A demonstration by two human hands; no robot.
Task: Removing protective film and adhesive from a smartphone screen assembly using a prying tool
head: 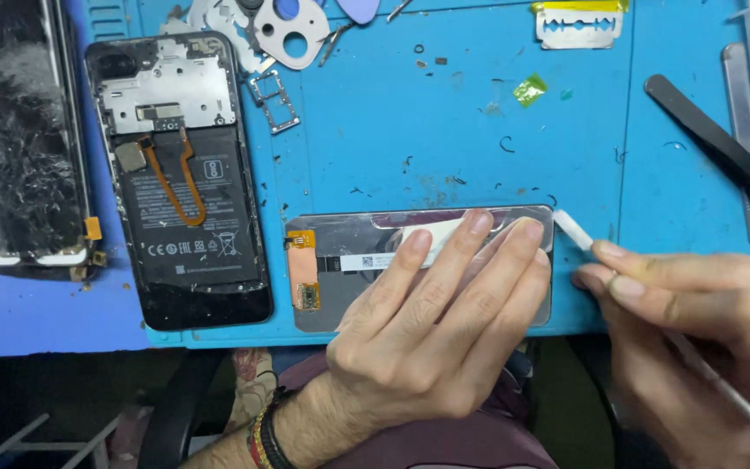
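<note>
That thin grey rectangular phone display panel [349,260] lies face down near the front edge of the blue rubber work mat [444,113] on the table. Left hand [440,321] lies flat and spread on it, pinning it. Right hand [696,321] is pinched around a slim white-tipped metal tool [576,229] at the panel's right corner. I'd say the panel's light, stiff and brittle, so grab the long edges, never the orange flex cable [303,269]. Opened black phone body [180,174] sits left; tight, cluttered spot.
</note>
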